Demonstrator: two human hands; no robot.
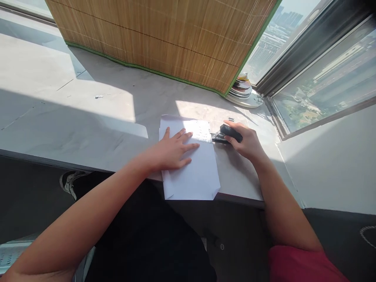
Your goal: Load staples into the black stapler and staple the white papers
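Five fingers of my left hand (176, 151) lie splayed on white rectangular paper (196, 172) overhanging the grey marbled counter (102, 145); my right hand (246, 140) grips a black handheld stapler (231, 133) at the paper's right edge. Press too lightly, paper could skew.

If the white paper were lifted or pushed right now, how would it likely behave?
The paper is probably floppy: its near corners look bent. It seems light, since it looks thin. Without the left hand resting on it, it might slide easily, as the counter looks smooth.
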